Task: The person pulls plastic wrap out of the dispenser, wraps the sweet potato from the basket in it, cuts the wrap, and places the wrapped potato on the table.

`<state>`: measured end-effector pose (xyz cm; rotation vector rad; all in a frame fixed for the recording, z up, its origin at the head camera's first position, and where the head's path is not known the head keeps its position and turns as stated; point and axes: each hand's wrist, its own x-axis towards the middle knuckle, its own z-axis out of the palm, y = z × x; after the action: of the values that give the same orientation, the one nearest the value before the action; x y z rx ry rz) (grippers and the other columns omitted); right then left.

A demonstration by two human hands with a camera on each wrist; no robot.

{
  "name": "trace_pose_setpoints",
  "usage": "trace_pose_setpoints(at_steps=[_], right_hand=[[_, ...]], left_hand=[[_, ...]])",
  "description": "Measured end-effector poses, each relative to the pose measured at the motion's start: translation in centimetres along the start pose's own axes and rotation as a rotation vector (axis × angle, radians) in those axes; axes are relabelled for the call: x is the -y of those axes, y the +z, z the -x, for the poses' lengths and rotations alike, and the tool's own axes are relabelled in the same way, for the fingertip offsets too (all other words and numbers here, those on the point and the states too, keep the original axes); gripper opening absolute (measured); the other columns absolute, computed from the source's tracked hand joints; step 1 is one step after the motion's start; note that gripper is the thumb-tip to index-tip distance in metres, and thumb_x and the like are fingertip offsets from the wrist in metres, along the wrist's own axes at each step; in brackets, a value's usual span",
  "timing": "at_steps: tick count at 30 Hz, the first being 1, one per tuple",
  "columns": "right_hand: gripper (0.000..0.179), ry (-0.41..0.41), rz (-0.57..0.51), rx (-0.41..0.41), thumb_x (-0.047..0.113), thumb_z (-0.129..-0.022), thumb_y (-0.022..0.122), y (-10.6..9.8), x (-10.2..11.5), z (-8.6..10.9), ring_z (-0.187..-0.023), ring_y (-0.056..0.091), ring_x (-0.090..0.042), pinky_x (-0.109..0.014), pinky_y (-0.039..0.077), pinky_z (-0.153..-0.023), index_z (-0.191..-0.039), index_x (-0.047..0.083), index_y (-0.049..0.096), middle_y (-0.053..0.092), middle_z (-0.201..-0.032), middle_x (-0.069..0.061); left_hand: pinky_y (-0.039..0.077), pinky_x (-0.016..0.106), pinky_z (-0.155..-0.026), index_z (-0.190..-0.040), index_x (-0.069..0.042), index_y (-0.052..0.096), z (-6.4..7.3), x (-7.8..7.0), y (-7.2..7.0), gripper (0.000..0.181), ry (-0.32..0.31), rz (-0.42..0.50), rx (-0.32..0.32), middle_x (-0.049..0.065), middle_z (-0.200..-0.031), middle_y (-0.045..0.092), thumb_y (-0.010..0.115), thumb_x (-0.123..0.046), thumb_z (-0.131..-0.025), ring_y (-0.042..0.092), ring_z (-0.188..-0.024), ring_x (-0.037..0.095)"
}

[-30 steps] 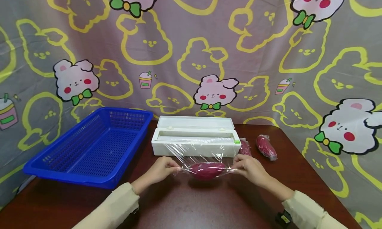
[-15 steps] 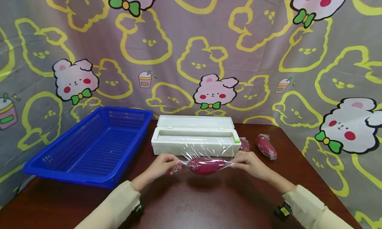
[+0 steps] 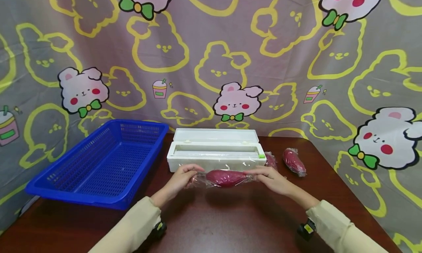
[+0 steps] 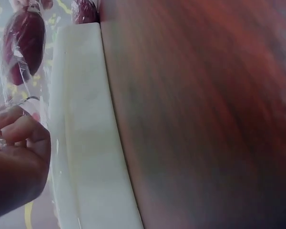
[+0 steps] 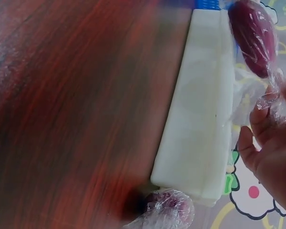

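Observation:
A purple-red sweet potato [image 3: 225, 178] hangs between my two hands in front of a white cling film box, wrapped in clear cling film [image 3: 202, 179]. My left hand [image 3: 179, 180] holds the bunched film at its left end; in the left wrist view the fingers [image 4: 24, 126] are curled, with a scrap of film showing among them. At the other end my right hand [image 3: 275, 180] pinches the gathered film, seen as a crumpled twist [image 5: 271, 102] in the right wrist view. The head view shows the sweet potato overlapping the box's lower front.
The white cling film box [image 3: 215, 164] stands at the back with its lid raised and a film roll [image 3: 215, 153] inside. Two wrapped sweet potatoes lie to its right, one [image 3: 294, 162] farther out, one [image 3: 271, 160] against the box. A blue basket [image 3: 145, 165] stands at left.
Both hands have moved toward the box, carrying the sweet potato with them. The film that stretched broadly from the box now sits loosely around the sweet potato, its ends bunched at the hands.

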<state>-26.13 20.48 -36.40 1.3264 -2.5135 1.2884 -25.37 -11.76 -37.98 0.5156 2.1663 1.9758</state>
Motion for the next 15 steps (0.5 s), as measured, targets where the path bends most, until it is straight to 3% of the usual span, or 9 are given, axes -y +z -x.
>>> trace_pose_setpoints(at_steps=[4,7,9,11,15], right_hand=[[0.035,0.007,0.058,0.003,0.009,-0.079,0.067,0.2,0.0,-0.2,-0.065,0.045,-0.014,-0.022,0.041,-0.053,-0.112,0.000,0.060,0.055,-0.079,-0.008],[0.032,-0.036,0.076,-0.040,0.002,-0.074,0.070,0.5,0.2,-0.8,-0.062,0.045,-0.011,-0.022,0.041,-0.051,-0.104,-0.005,0.061,0.060,-0.079,-0.009],[0.026,-0.044,0.065,-0.073,-0.005,-0.073,0.068,0.5,0.9,-1.2,-0.059,0.046,-0.009,-0.022,0.042,-0.050,-0.098,-0.008,0.062,0.063,-0.079,-0.011],[0.021,-0.033,0.061,-0.096,-0.009,-0.074,0.066,0.4,1.7,-1.5,-0.058,0.046,-0.008,-0.022,0.041,-0.049,-0.094,-0.011,0.063,0.064,-0.077,-0.013],[0.015,0.009,0.096,-0.132,-0.008,-0.074,0.066,0.4,2.8,-2.0,-0.062,0.046,-0.011,-0.021,0.040,-0.052,-0.088,-0.011,0.066,0.060,-0.076,-0.014]], left_hand=[[0.030,0.017,-0.042,-0.103,0.009,0.061,-0.2,0.5,-0.4,0.024,0.113,-0.172,0.017,-0.005,-0.060,0.045,0.057,-0.005,-0.085,0.036,-0.049,0.003],[0.034,0.017,-0.046,-0.100,0.007,0.064,-0.5,0.8,-0.5,0.031,0.233,-0.340,0.035,-0.003,-0.062,0.050,0.072,-0.009,-0.074,0.040,-0.054,0.003],[0.036,0.018,-0.047,-0.099,0.006,0.065,-0.7,0.7,-0.5,0.032,0.282,-0.421,0.042,0.000,-0.063,0.055,0.073,-0.011,-0.073,0.042,-0.055,0.002],[0.038,0.019,-0.048,-0.098,0.006,0.066,-0.9,0.6,-0.5,0.027,0.297,-0.461,0.042,0.003,-0.069,0.061,0.070,-0.012,-0.077,0.044,-0.056,0.002],[0.038,0.021,-0.048,-0.090,0.002,0.069,-1.3,0.2,-0.4,0.018,0.274,-0.478,0.023,0.004,-0.064,0.059,0.060,-0.014,-0.085,0.045,-0.054,0.005]])
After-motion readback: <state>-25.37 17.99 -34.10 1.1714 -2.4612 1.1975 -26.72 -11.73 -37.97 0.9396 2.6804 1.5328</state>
